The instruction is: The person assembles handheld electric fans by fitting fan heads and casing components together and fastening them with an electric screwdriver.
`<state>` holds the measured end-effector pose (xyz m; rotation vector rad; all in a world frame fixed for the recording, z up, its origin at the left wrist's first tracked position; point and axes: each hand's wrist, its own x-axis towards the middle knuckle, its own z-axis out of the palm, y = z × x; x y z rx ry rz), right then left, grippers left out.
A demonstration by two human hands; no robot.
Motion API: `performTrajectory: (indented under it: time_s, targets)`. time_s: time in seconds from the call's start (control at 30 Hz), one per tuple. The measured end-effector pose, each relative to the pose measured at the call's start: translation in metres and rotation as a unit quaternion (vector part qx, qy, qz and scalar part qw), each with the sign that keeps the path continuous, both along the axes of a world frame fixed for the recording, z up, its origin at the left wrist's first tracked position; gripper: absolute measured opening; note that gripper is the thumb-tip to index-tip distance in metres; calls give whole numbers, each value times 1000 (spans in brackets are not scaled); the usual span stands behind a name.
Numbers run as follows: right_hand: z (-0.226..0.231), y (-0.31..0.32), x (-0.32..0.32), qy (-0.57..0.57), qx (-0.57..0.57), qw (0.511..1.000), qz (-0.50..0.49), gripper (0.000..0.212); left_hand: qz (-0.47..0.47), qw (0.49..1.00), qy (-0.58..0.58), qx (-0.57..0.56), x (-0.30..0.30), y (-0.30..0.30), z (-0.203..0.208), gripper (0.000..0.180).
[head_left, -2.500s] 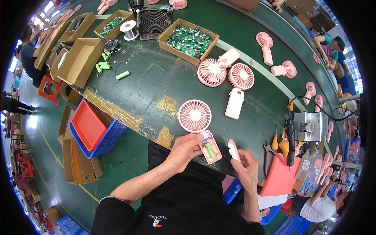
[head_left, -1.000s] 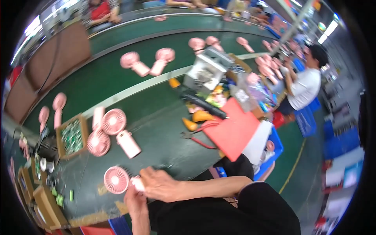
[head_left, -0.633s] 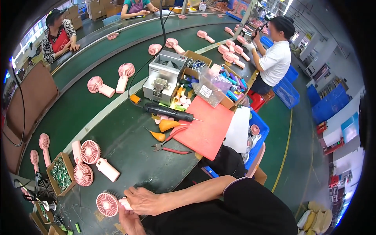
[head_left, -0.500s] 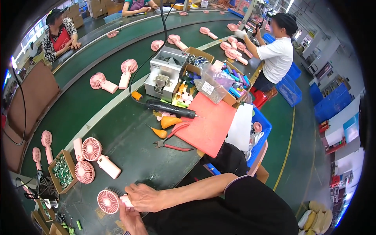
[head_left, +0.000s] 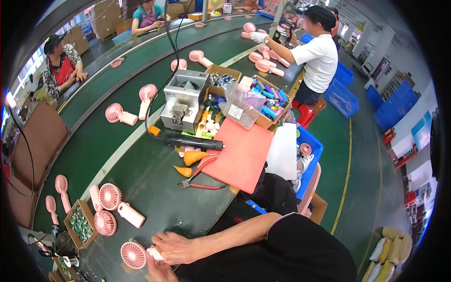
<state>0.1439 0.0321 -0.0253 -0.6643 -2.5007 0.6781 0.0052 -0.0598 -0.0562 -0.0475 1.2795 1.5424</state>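
A pink handheld fan [head_left: 133,255] is in my hands above the near edge of the green workbench [head_left: 169,207]. Its round slatted head points left, and part of its handle shows between my fingers. My right hand [head_left: 174,247] is closed over the handle from above, with the fingertips bent down on it. From below, my left hand [head_left: 159,271] grips the same handle, partly cut off by the lower edge. Just beyond lie more pink fans [head_left: 110,196], and a loose pink handle piece [head_left: 131,215] rests beside them. A carton of small green and silver parts [head_left: 81,223] stands to their left.
Farther along the bench are red-handled cutters [head_left: 203,186], a black electric screwdriver [head_left: 193,142], a red mat [head_left: 242,152] and a grey metal machine [head_left: 184,101]. A conveyor [head_left: 89,141] carries pink fans. A co-worker in white [head_left: 317,56] works at the far right.
The whole view has shifted a little, so the bench things sit farther left. Both hands keep hold of the fan. The co-worker's gloved hand has moved left towards pink fans.
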Motion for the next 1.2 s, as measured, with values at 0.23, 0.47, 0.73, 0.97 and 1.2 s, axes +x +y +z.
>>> performTrajectory:
  time_s: [0.23,0.47,0.73,0.97,1.2]
  targets:
    - [3,-1,3,-47,29,998,9,28,-39,997,-37,60,-18,-1,-22,36]
    - [16,8,9,-61,35,996,49,31,-26,999,-21,29,-5,9,-2,37]
    - [10,9,3,-63,-56,995,54,29,-22,1000,0,22,-4,9,-7,39]
    - [12,8,9,-56,-66,995,55,30,-64,998,-5,-17,2,12,4,44]
    - [11,7,6,-62,-37,997,27,31,-62,998,-19,-20,-1,12,5,42]
